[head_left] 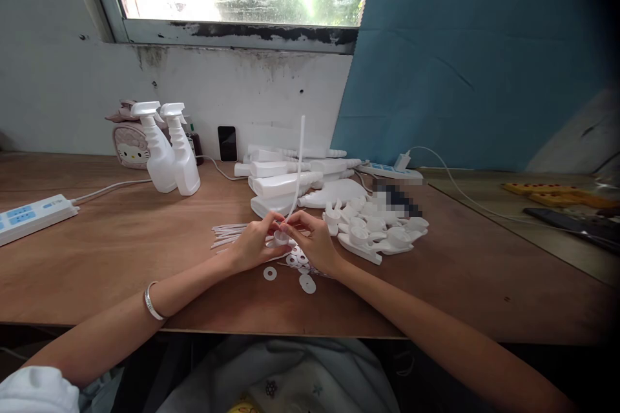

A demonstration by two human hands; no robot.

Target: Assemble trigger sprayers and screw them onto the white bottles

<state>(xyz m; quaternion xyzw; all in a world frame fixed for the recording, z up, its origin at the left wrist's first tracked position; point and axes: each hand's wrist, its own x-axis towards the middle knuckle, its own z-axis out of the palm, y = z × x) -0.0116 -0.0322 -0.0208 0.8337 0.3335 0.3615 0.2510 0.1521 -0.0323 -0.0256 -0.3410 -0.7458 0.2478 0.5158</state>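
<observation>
My left hand (pixel 256 242) is closed around a white spray head (pixel 280 238), its round collar showing between the fingers. My right hand (pixel 312 240) pinches the lower end of a thin white tube (pixel 300 155) right at that spray head. The tube rises upright, bending slightly near its base. The fingertips of both hands meet there and hide the joint. Beneath and beside the hands lie flat white ring washers (pixel 270 273) and a bundle of loose white tubes (pixel 225 233). To the right of my right hand is a heap of white spray heads (pixel 371 226).
White bottles (pixel 285 185) lie stacked behind my hands. Two spray bottles (pixel 181 155) stand at the back left near a pink bag (pixel 130 145). A phone (pixel 227 143) leans on the wall. Power strips lie left (pixel 36 216) and back right (pixel 387 171), with cables across the table.
</observation>
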